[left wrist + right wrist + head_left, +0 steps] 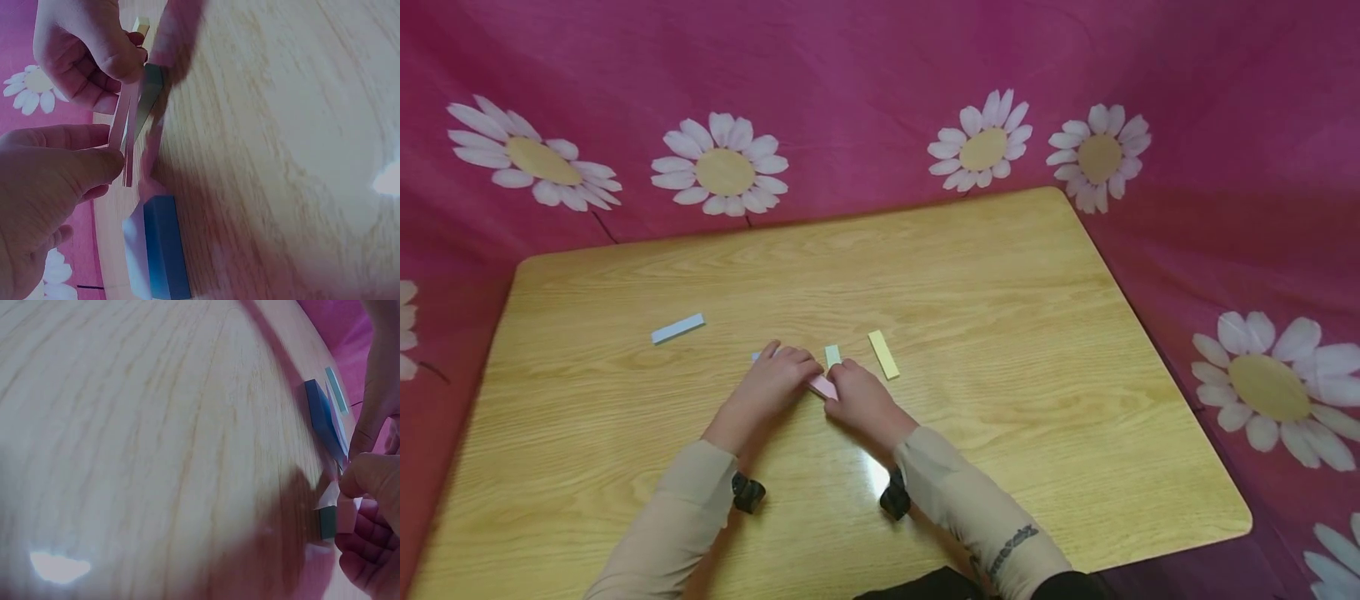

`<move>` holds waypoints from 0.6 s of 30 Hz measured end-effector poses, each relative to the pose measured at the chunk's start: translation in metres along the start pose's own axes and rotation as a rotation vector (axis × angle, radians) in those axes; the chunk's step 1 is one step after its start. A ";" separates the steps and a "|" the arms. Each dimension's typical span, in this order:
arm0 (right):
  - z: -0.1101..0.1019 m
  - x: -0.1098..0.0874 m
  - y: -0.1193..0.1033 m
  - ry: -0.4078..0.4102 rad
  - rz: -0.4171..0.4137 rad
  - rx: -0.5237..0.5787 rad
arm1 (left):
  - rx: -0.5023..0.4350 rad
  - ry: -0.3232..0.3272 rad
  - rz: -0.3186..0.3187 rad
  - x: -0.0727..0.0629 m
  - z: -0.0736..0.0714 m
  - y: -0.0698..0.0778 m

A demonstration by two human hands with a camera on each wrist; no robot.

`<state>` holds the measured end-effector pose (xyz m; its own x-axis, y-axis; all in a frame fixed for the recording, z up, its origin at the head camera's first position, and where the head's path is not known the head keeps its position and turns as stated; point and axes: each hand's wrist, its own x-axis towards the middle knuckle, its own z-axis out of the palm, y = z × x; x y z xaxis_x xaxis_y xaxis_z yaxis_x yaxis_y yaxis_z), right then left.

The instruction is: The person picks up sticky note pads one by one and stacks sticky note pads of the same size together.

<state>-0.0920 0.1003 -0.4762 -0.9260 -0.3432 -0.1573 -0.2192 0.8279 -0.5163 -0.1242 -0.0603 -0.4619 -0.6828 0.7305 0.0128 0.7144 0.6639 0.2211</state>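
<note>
Between both hands is a pink sticky-note pad [822, 387], a narrow strip held just above the table. My left hand [769, 385] pinches one end between thumb and finger. At the other end, my right hand [867, 402] grips it with thumb and curled fingers. In the left wrist view the pink pad [129, 134] shows a split along its length, with two layers standing apart. A blue pad [164, 247] lies on the table beside the left hand. Just beyond the right hand sits a green pad [832, 354], partly hidden by that hand in the head view.
A yellow pad [883, 354] lies to the right of the green one. Farther left is a light blue pad [678, 328]. The wooden table [1000, 333] has rounded corners, with a pink flowered cloth [857, 100] hanging behind and at its sides.
</note>
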 end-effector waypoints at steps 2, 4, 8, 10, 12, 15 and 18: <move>-0.001 -0.003 0.000 -0.001 0.003 0.018 | -0.008 -0.010 0.005 0.000 0.001 0.002; -0.002 -0.007 0.001 0.002 0.001 0.040 | -0.011 -0.021 0.015 0.001 0.002 0.003; -0.002 -0.015 0.004 -0.003 0.014 0.107 | -0.013 -0.028 0.048 0.002 0.003 0.008; -0.001 -0.020 0.006 -0.011 0.031 0.145 | -0.010 -0.030 0.077 0.004 0.004 0.011; -0.001 -0.024 0.008 -0.021 0.050 0.182 | -0.007 -0.033 0.103 0.005 0.006 0.013; -0.001 -0.031 0.010 -0.030 0.060 0.197 | 0.010 -0.050 0.135 0.007 0.008 0.018; -0.001 -0.037 0.012 -0.035 0.063 0.195 | 0.032 -0.065 0.159 0.009 0.009 0.023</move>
<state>-0.0607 0.1235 -0.4756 -0.9241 -0.3112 -0.2217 -0.0942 0.7479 -0.6571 -0.1123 -0.0370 -0.4650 -0.5500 0.8350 -0.0183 0.8180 0.5430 0.1899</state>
